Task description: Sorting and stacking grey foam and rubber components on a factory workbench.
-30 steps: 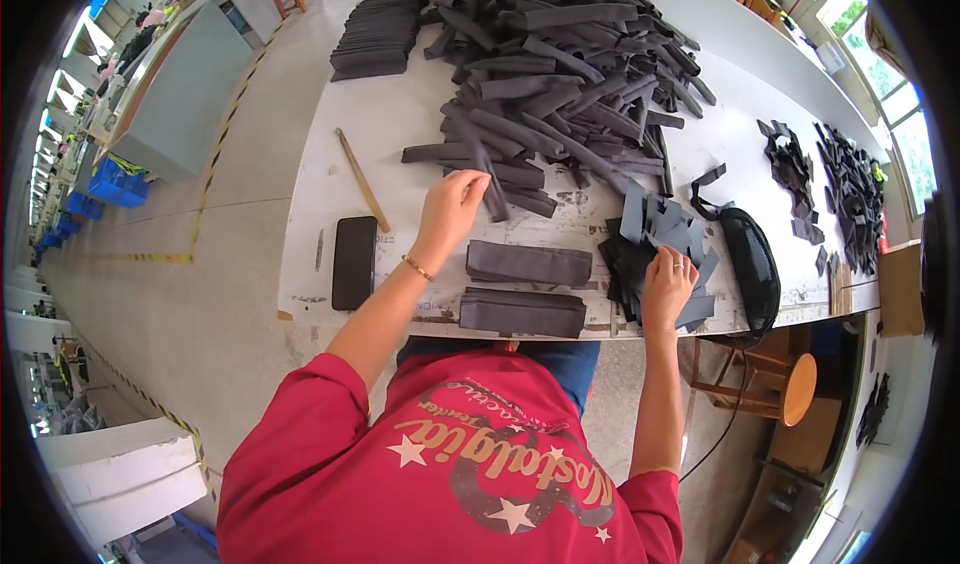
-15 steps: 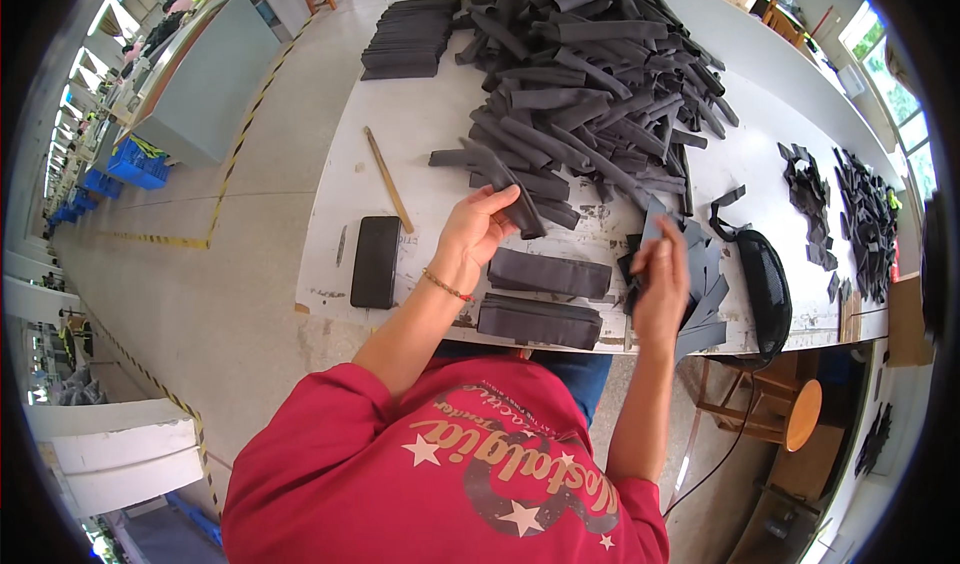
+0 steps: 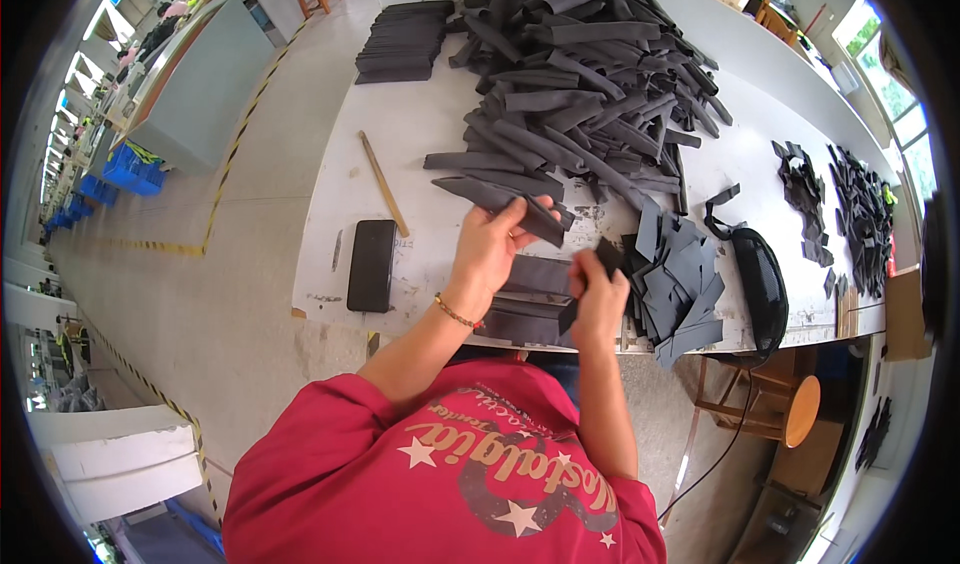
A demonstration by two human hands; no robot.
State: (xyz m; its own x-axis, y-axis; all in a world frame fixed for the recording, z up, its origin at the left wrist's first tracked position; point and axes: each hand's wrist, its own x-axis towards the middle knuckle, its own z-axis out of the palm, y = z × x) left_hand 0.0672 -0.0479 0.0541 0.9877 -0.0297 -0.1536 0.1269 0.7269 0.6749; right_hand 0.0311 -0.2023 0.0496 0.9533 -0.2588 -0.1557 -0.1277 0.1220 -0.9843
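Note:
My left hand is closed on a dark grey folded fabric strip, which juts out past both sides of its fingers. Close by on the right, my right hand pinches a small flat dark piece. Below the hands, two neat stacks of folded strips, a farther stack and a nearer stack, lie by the table's front edge, partly covered by my hands. Right of my right hand is a loose pile of flat dark grey pieces. Beyond both hands rises a big heap of dark fabric strips.
On the white table lie a black phone and a thin wooden stick. A tidy strip stack sits at the far left. A black mesh pouch and dark scraps are to the right. Below stands a wooden stool.
My right hand has moved left from the loose pile toward my left hand, carrying a flat piece. My left hand has shifted slightly right, and its strip now lies at a flatter angle.

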